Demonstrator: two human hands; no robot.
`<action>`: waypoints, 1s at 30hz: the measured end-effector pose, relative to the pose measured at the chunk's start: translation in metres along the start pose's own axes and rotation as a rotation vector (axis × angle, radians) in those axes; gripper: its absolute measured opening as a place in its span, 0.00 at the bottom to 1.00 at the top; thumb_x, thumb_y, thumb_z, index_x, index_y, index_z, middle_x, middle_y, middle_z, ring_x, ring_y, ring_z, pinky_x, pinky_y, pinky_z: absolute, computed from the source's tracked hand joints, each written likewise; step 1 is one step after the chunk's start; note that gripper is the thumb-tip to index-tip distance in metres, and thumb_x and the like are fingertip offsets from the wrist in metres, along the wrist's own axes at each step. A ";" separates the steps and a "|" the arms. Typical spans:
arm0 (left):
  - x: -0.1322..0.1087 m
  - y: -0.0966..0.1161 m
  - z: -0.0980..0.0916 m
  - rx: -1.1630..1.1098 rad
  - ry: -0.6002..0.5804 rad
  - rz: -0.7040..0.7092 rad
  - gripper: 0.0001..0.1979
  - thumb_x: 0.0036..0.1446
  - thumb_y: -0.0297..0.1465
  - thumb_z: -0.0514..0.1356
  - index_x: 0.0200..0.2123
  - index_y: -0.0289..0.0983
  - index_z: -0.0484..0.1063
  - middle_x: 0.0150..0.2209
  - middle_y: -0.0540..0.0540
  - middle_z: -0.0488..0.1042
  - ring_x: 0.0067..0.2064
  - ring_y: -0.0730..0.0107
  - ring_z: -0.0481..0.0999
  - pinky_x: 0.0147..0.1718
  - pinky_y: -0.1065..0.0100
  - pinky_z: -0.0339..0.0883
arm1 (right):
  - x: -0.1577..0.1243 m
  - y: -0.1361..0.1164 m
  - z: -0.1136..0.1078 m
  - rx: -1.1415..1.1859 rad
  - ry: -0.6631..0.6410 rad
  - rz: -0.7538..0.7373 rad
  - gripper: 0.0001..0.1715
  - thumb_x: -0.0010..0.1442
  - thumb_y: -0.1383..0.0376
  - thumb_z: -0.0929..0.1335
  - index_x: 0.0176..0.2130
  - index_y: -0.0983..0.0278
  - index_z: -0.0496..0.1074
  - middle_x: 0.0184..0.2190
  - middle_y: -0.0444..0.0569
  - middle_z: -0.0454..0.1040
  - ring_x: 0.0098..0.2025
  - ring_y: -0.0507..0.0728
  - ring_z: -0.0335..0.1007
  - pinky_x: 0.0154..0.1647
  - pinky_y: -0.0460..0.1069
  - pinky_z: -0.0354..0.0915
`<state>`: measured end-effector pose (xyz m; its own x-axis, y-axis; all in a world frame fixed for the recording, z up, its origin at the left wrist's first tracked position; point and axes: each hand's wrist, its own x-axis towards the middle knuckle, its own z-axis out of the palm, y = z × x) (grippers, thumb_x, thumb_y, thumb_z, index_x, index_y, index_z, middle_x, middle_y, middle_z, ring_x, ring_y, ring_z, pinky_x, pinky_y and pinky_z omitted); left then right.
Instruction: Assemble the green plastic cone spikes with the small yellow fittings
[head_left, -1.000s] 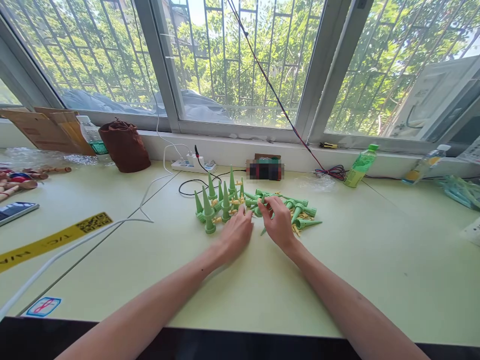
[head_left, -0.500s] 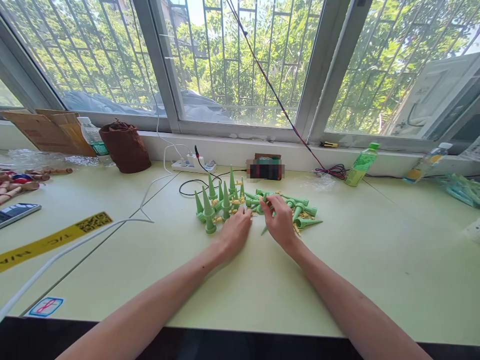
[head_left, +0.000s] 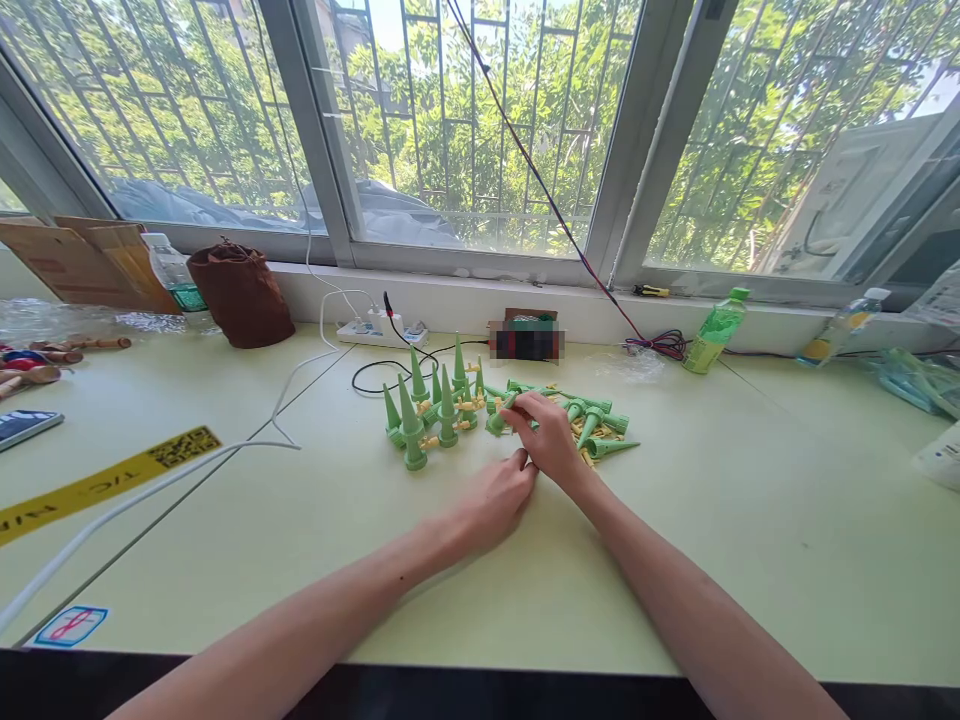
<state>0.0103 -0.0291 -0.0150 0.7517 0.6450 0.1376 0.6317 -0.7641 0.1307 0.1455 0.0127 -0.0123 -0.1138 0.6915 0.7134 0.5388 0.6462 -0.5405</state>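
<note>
My right hand (head_left: 549, 438) is closed on the upper part of a green plastic watering spike (head_left: 498, 420), which leans at the left edge of a loose pile. My left hand (head_left: 504, 492) is on the table just below, its fingers pressed together by the right wrist; whatever they hold is hidden. To the left, several green watering spikes (head_left: 411, 425) stand point up, with small yellow valves (head_left: 469, 404) at their sides. Under and right of my right hand lie more green spikes (head_left: 611, 446) on their sides, mixed with loose yellow valves (head_left: 589, 457).
Behind the spikes are a power strip (head_left: 382, 335) with cables and a small dark box (head_left: 526, 338), partly blurred. A white cable (head_left: 274, 425) crosses the left side. A brown pouch (head_left: 240, 295), a green bottle (head_left: 716, 332) and a phone (head_left: 28, 427) are farther out.
My left hand has drawn back from the standing spikes, toward me and to the right. My right hand has shifted slightly left with the spike in its fingers.
</note>
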 end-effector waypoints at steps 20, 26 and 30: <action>-0.008 0.013 -0.010 0.044 -0.061 -0.073 0.10 0.56 0.20 0.47 0.35 0.34 0.67 0.35 0.39 0.71 0.31 0.63 0.73 0.27 0.65 0.63 | 0.008 0.005 0.018 0.259 -0.269 0.161 0.05 0.60 0.66 0.68 0.34 0.64 0.75 0.30 0.46 0.76 0.28 0.53 0.75 0.35 0.47 0.70; -0.008 0.012 -0.007 0.029 -0.041 -0.068 0.11 0.56 0.20 0.47 0.35 0.34 0.67 0.35 0.39 0.71 0.31 0.63 0.72 0.28 0.64 0.63 | 0.008 0.002 0.018 0.384 -0.284 0.240 0.06 0.58 0.64 0.68 0.36 0.65 0.73 0.29 0.47 0.77 0.29 0.55 0.78 0.35 0.49 0.74; -0.009 0.012 -0.006 0.019 -0.021 -0.070 0.11 0.56 0.20 0.47 0.34 0.34 0.67 0.35 0.39 0.71 0.31 0.63 0.72 0.28 0.63 0.63 | 0.006 0.001 0.020 0.460 -0.285 0.283 0.08 0.58 0.61 0.68 0.36 0.64 0.72 0.30 0.47 0.76 0.30 0.56 0.78 0.33 0.50 0.75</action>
<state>0.0097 -0.0440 -0.0090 0.7094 0.6965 0.1079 0.6861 -0.7174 0.1207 0.1288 0.0242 -0.0178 -0.2715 0.8751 0.4007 0.1724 0.4538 -0.8743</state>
